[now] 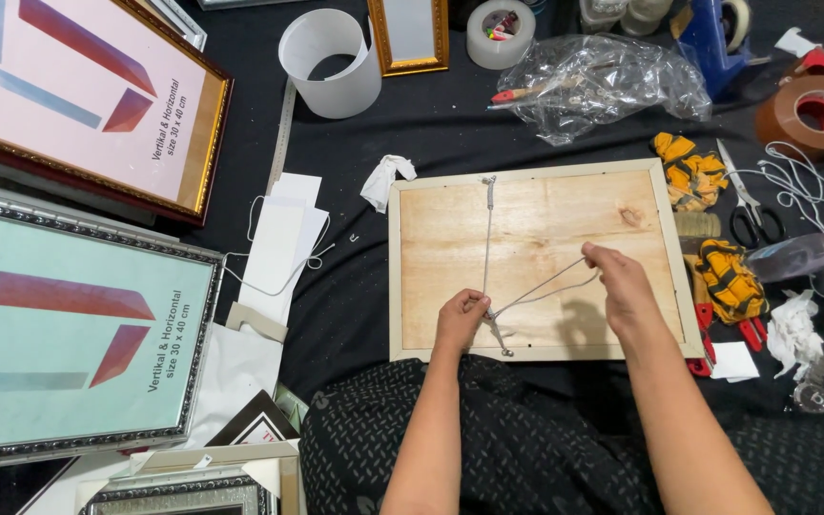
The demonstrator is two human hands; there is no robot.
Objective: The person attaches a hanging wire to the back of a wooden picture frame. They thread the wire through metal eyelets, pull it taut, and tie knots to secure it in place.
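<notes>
Cord (536, 286) thin, limp, across frame (536, 262) back at center. Left hand (460, 319) pinching cord near 6 o'clock hook; right hand (622, 281) gripping cord, pulling toward 3 o'clock. Frame stiff, light; best held by edges.

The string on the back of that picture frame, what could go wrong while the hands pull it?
The left hand pinches the string near the frame's lower edge while the right hand pulls the ends taut. Pulling too hard might tear a fastener out of the thin wooden backing. The string might also slip from the pinch and go slack. Open scissors lie close to the right arm.
</notes>
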